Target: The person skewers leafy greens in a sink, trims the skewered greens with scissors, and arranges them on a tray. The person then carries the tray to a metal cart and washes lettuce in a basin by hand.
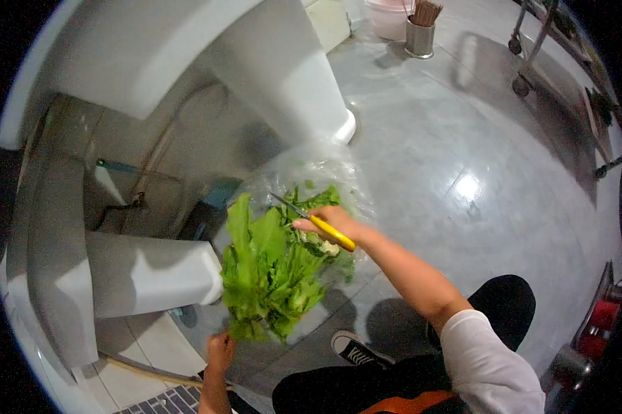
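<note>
My right hand [347, 222] is wrapped round the yellow handle of a knife [333, 233]. Its thin blade points up and to the left, over the leaves. At the lower left my left hand [220, 348] is closed at the lower end of a large bunch of leafy greens [266, 265], whose broad leaves fan upward. Behind the greens, a clear plastic bag [332, 165] lies spread on the floor. Cut leaves [325, 196] and a pale piece of vegetable [330, 247] are on it, partly covered by my right hand.
White sink pedestals [283, 76] stand at the left and top, with pipes between them. A metal holder [420, 38] full of brown sticks and a pale bucket [388, 19] are at the back. A wheeled rack [532, 52] stands at the upper right. My shoe [356, 350] is below.
</note>
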Demonstrator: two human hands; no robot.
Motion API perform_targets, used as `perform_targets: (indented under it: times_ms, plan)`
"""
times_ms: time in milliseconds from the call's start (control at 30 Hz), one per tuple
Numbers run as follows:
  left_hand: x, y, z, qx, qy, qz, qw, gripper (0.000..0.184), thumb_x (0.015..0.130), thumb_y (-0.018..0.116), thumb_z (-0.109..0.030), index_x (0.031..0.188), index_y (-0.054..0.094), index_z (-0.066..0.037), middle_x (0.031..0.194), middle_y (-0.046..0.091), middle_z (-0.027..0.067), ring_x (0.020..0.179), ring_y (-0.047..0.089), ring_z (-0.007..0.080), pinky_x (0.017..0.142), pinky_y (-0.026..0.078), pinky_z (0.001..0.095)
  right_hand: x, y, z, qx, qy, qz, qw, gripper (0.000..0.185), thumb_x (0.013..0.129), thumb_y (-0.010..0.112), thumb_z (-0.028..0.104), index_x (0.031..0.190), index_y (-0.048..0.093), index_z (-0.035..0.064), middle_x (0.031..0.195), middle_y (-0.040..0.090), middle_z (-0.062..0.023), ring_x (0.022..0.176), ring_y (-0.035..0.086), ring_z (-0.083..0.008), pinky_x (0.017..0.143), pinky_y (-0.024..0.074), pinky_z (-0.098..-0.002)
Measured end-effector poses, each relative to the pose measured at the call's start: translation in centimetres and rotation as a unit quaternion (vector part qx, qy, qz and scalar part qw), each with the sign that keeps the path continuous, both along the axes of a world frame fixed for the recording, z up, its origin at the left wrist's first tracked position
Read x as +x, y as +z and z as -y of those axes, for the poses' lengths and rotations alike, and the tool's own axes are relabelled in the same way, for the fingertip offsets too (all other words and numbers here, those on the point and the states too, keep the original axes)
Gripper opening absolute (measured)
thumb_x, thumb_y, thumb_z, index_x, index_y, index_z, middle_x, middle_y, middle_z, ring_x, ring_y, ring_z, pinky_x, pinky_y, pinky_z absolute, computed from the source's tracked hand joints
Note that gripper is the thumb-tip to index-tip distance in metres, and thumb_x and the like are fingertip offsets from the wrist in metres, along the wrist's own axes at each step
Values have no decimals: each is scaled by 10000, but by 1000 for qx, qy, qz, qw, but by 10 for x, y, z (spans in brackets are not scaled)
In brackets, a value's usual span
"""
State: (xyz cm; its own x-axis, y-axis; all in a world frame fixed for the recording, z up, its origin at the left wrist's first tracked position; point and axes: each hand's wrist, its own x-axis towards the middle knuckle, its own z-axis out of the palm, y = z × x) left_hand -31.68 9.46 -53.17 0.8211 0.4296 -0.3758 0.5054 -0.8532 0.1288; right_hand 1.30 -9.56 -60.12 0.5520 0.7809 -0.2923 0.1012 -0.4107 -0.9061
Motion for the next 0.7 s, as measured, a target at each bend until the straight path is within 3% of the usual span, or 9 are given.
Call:
perform_targets:
  times_ms: [67, 100, 133, 167, 200, 333, 433, 533, 700]
  plan:
    - [0, -5, 4, -38, -52, 161, 985, 235, 786, 475, -188, 622, 520, -26, 482, 448, 67, 410, 400, 168, 416, 304, 274, 10, -14, 3, 54, 57, -171, 982, 535, 741, 395, 578, 766, 508, 56, 446, 421, -15, 408, 440, -95, 460, 396, -211]
    - [3, -1, 9, -32, -44, 165, 985, 235, 786, 475, -188, 622, 520, -26, 482, 448, 67, 410, 400, 168, 416, 304, 274, 12, -28, 3, 142, 72, -335, 929, 494, 779, 370, 532, 854, 489, 59, 450, 401, 11, 410, 426, -84, 445, 385, -212]
    - [9, 6, 16, -142, 119, 121, 975, 279, 805, 451, -221, 609, 507, -32, 490, 426, 42, 429, 381, 142, 427, 300, 265, 11, -42, 9, 227, 65, -501, 833, 441, 806, 363, 482, 863, 494, 65, 506, 445, -12, 423, 430, -90, 442, 378, -210]
    - [12, 10, 22, -249, 277, 75, 925, 323, 825, 427, -255, 596, 495, -37, 497, 405, 17, 448, 362, 116, 439, 296, 256, 12, -70, 5, 86, 87, -328, 937, 408, 810, 387, 449, 867, 492, 59, 545, 469, -27, 435, 444, -97, 441, 388, -223]
    - [17, 9, 24, -247, 283, 83, 923, 323, 825, 427, -255, 596, 495, -37, 497, 405, 17, 448, 362, 116, 439, 296, 256, 13, -91, 0, -56, 101, -130, 985, 375, 813, 412, 415, 872, 490, 53, 585, 492, -42, 447, 459, -105, 441, 397, -235]
    - [30, 6, 28, -317, 287, 110, 897, 407, 840, 394, -336, 598, 498, -26, 492, 388, 6, 436, 334, 105, 430, 280, 256, 2, -81, 4, 15, -52, -118, 992, 321, 780, 518, 332, 866, 479, 26, 643, 514, -58, 519, 494, -112, 440, 411, -259]
    - [32, 7, 29, -377, 291, 98, 874, 431, 840, 388, -359, 594, 505, -25, 481, 384, 2, 433, 329, 91, 423, 273, 252, 17, -32, -3, 131, -179, -53, 974, 339, 701, 629, 254, 902, 489, 18, 639, 539, -78, 528, 499, -111, 491, 418, -260]
    - [40, 9, 32, -429, 270, 75, 859, 421, 841, 386, -360, 627, 519, -23, 467, 386, -2, 423, 324, 77, 410, 270, 240, 28, 28, -1, 234, -141, -57, 960, 270, 731, 602, 213, 869, 470, 23, 611, 451, -21, 556, 466, -84, 478, 409, -238]
    - [48, 2, 45, -468, 237, 85, 847, 331, 842, 401, -321, 756, 515, -23, 479, 439, 9, 398, 327, 59, 388, 273, 211, 33, 90, 14, 178, -38, 108, 977, 243, 727, 606, 187, 877, 485, 40, 598, 420, -7, 557, 441, -69, 507, 392, -225]
